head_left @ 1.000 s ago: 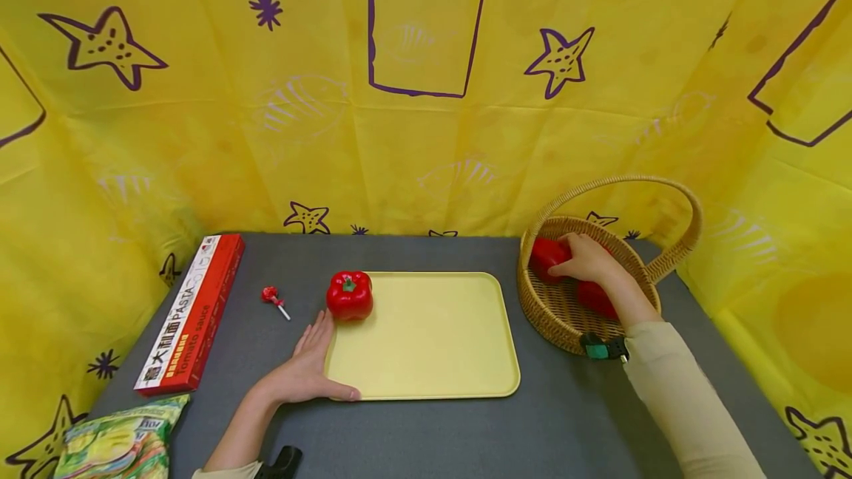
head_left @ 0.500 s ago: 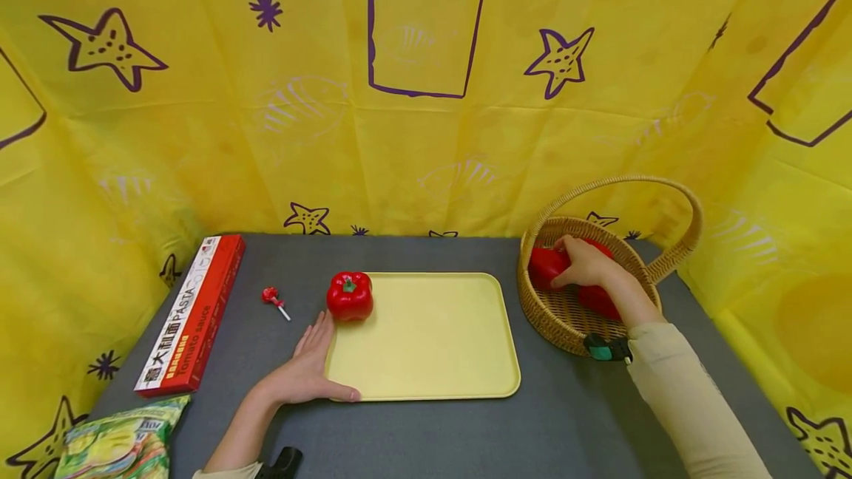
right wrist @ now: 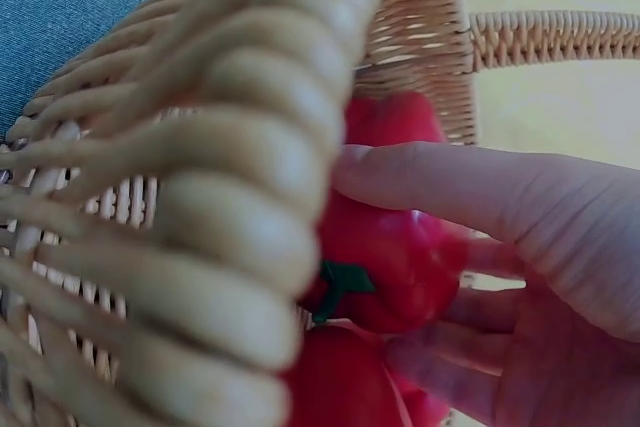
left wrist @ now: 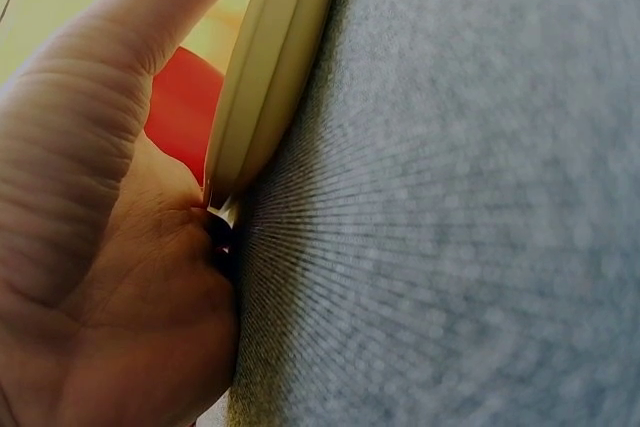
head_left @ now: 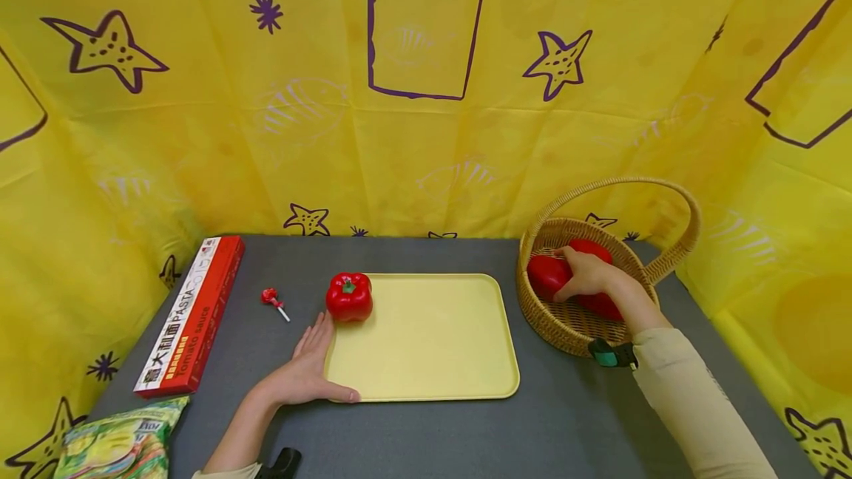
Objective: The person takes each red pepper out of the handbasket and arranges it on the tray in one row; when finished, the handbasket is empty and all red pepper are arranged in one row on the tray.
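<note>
1. Left hand (head_left: 302, 375): spread along the tray's left side, thumb at the near corner. It should press just enough to steady the tray (head_left: 426, 338) — smooth, pale yellow plastic with rounded corners and a low lip.
2. Plastic bag (head_left: 120, 442): crinkled, brightly printed, lying on the dark grey table (head_left: 426, 442), which looks finely woven in the left wrist view.
3. Corner pepper (head_left: 349, 298): glossy red, lobed, green-stemmed, upright at the tray's far left corner, just beside the left fingertips.
4. Right hand (head_left: 589, 276): inside the basket, thumb on one side of the gripped pepper (head_left: 547, 277) and fingers curled round the other. A slick, rounded skin like this probably wants fingers well underneath, and a straight lift clear of rim and handle.
5. Basket (head_left: 539, 325): round, coarse wicker, with a tall arched handle; other red peppers (head_left: 599, 307) lie near the gripped one.
6. Lollipop (head_left: 269, 296) and pasta box (head_left: 189, 316): a red head on a white stick; a long, flat red-and-white carton.
7. Backdrop (head_left: 426, 154): yellow cloth, creased, starfish-printed.
</note>
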Tool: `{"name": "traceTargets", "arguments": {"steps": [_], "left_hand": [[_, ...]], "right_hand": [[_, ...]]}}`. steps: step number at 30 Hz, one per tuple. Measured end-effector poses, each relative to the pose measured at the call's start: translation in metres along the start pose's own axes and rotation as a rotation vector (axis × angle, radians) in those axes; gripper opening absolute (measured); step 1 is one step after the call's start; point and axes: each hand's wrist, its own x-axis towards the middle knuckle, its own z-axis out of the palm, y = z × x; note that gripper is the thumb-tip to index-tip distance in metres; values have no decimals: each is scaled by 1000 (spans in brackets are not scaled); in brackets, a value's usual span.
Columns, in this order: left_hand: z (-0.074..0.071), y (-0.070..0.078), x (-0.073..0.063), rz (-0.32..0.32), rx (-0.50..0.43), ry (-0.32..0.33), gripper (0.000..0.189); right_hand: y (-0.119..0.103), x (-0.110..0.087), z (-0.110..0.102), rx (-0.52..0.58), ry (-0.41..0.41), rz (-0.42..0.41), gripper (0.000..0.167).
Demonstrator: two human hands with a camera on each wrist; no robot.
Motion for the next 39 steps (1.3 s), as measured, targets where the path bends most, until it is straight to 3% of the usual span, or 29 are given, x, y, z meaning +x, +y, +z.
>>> {"name": "traceTargets", "arguments": {"steps": [10,19,39], "left_hand": [[1,-1,0,7,-4,8,139],[4,-2,0,50,5,45,138],[4,-3,0,21,5,31,139]], "right_hand": [[1,-6,5,24,92,-37,89],[-3,-16,13,97,185,-67,88],[-1,-35,33,267,314,18,91]]}}
